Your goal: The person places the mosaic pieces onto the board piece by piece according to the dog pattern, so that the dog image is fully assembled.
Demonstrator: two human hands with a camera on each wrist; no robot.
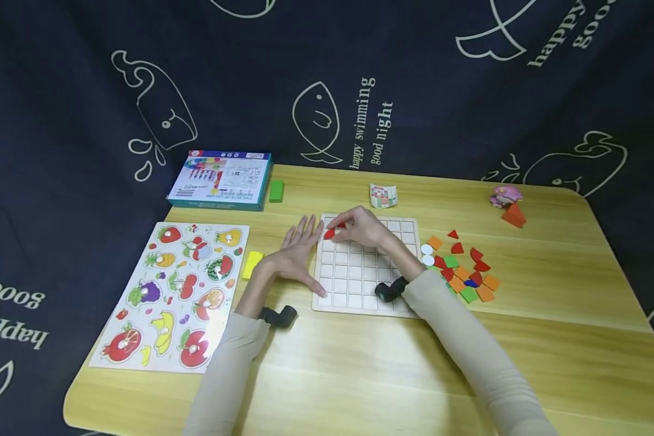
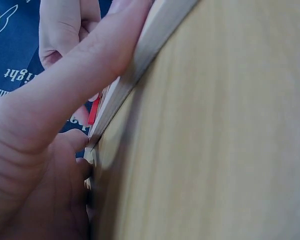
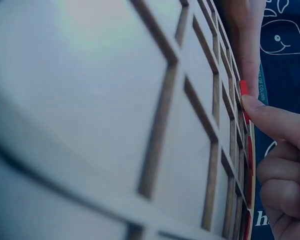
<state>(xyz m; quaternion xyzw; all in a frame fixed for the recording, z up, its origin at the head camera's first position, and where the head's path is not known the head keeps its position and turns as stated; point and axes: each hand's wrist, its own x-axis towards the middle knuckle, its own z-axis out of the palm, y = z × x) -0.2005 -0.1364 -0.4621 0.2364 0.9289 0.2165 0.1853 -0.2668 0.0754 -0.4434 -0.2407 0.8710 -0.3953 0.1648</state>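
A square wooden grid board lies in the middle of the table. My left hand spreads its fingers along the board's left side, and the thumb touches the edge near its lower left corner. Over the upper left cells, my right hand pinches a small flat red piece between thumb and fingers. The right wrist view shows the thumb against this red piece, with more red pieces along the board's far row. Fingers partly hide that row in the head view.
Right of the board lie loose orange, red, green, white and blue pieces. A fruit puzzle board, a yellow piece, a box and a green block are leftward. A pattern card and pink toy stand behind.
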